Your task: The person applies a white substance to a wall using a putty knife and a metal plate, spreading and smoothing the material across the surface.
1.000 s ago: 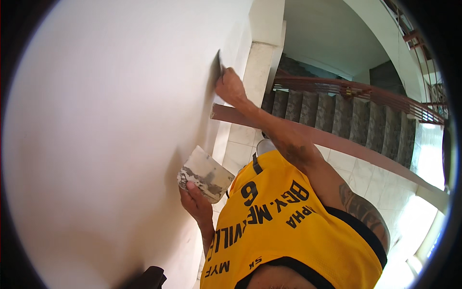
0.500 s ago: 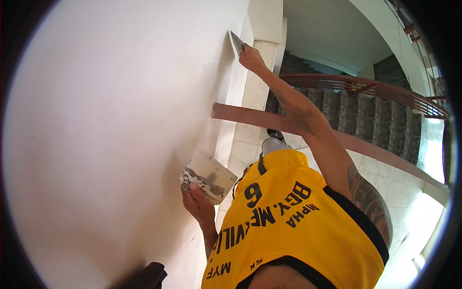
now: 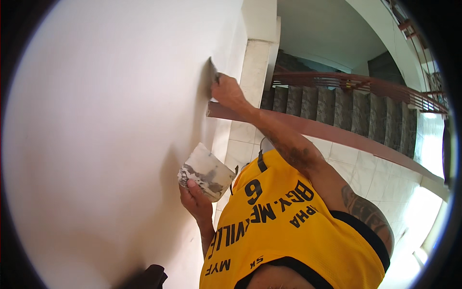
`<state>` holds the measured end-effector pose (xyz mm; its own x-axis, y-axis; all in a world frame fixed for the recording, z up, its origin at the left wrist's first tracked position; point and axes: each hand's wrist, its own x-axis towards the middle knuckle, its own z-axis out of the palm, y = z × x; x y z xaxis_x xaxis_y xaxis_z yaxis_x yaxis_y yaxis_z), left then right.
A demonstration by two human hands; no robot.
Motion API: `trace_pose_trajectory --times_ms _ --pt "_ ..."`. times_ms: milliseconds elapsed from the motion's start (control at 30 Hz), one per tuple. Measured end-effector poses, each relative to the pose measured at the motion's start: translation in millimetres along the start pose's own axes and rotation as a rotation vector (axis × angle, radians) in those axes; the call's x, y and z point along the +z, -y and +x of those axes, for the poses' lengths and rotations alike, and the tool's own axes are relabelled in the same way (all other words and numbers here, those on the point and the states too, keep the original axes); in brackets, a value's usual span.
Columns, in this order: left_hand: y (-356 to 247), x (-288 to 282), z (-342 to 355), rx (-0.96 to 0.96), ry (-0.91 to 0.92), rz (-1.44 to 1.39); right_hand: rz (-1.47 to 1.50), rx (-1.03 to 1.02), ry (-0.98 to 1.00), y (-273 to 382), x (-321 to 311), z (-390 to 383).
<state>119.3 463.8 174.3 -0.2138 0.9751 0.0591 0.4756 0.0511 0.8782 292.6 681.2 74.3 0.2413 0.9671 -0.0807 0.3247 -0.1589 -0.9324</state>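
Observation:
In my right hand [image 3: 228, 91] is a putty knife [image 3: 211, 71] with a dark, flat blade, its edge against the white wall [image 3: 110, 106]. The fingers wrap round its handle, which is mostly hidden. Lower down, close to the wall, my left hand [image 3: 196, 197] grips a squarish, pale plate [image 3: 207, 172] smeared with white and grey putty. My left thumb lies over the plate's near edge; the other fingers are behind it.
A reddish-brown handrail [image 3: 308, 126] runs from near the wall toward the right, beyond my body. Past it are dark stone stairs [image 3: 337, 108] with a curved metal railing [image 3: 356, 82]. Pale tiles [image 3: 370, 168] cover the floor. A dark object [image 3: 151, 275] shows at the lower edge.
My right hand has come down and to the left along the wall with the putty knife, bending the arm more. My left hand and the plate have barely moved.

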Motion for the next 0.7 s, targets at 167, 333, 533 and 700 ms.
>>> trace_pose_trajectory --times_ms 167,333,533,700 --pt "-2.9 5.8 4.5 0.019 0.028 0.009 0.132 -0.042 0.153 41.0 -21.6 -21.8" --pt "1.1 2.1 0.9 -0.003 0.001 0.042 0.168 0.051 0.061 17.2 -50.7 17.0" --pt "-22.1 5.7 -1.0 0.016 -0.137 0.088 -0.074 -0.173 -0.031 -59.1 -43.6 64.9" --pt "-37.0 7.5 -3.0 -0.04 -0.16 0.101 -0.122 -0.563 -0.161 -79.0 0.4 85.9"
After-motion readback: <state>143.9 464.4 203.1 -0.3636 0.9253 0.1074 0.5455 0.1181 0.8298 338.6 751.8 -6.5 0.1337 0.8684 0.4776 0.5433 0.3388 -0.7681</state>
